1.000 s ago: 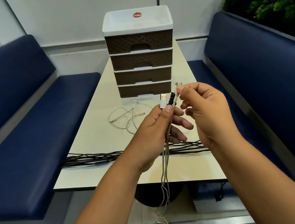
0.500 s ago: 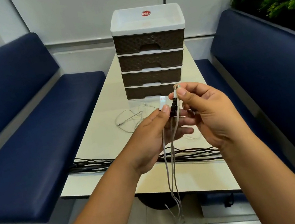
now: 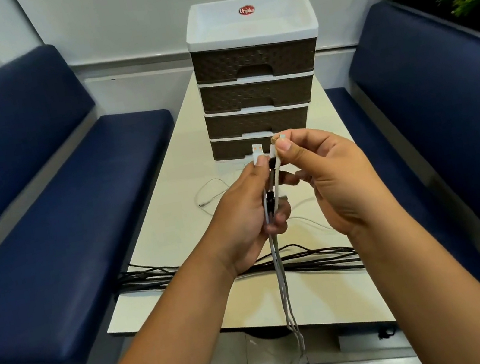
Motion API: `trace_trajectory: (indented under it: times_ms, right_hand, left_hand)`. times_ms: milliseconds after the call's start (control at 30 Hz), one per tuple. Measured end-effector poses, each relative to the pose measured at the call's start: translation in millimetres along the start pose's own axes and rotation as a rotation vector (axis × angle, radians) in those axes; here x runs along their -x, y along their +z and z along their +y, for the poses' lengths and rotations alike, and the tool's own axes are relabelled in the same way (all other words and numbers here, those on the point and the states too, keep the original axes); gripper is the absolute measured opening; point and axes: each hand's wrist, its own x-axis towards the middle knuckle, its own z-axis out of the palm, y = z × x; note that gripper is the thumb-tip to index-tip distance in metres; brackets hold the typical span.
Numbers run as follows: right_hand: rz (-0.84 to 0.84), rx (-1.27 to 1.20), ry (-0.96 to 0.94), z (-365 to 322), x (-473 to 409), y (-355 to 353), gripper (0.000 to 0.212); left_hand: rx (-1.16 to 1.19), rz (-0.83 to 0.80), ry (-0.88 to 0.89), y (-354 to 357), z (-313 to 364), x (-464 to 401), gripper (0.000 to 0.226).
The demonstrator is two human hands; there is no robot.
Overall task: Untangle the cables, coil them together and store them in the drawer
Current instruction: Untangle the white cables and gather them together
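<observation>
Above the table (image 3: 177, 230), left hand (image 3: 245, 212) grips the grey cables (image 3: 280, 270) while right hand (image 3: 327, 180) pinches one plug (image 3: 273, 144); align plug ends evenly before coiling.

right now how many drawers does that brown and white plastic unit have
4, stacked at the table's far end: the top drawer with its handle cutout, the second drawer, the third drawer, and the bottom drawer, partly hidden behind the hands.
</observation>
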Motion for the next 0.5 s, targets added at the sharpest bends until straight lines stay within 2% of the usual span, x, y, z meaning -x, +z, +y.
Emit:
trace_trajectory:
  times_ms: [133, 233, 267, 333, 400, 500]
  right_hand:
    - [-0.014, -0.016, 0.019, 7.6, -12.2, 4.0, 0.007]
    - [0.001, -0.015, 0.047, 15.0, -20.1, 6.9, 0.005]
    - [0.010, -0.044, 0.053, 19.3, -21.4, 9.6, 0.008]
    - [-0.007, -0.119, 0.090, 33.4, -20.6, 17.1, 0.028]
    - [-0.108, -0.108, 0.164, 54.7, -12.2, 24.6, 0.049]
    - [-0.327, 0.052, 0.193, 86.5, 10.7, 32.7, 0.053]
  left_hand:
    - [0.012, -0.077, -0.004, -6.3, 8.3, -2.3, 0.045]
    - [-0.006, -0.115, 0.000, -9.7, 13.0, -5.4, 0.035]
    - [-0.007, -0.107, 0.021, -11.4, 13.9, -7.0, 0.032]
    - [-0.014, -0.079, 0.089, -15.3, 18.3, -10.2, 0.030]
    - [-0.159, -0.029, 0.164, -24.0, 24.3, -13.2, 0.031]
    - [-0.605, 0.112, 0.266, -43.3, 31.4, -19.5, 0.031]
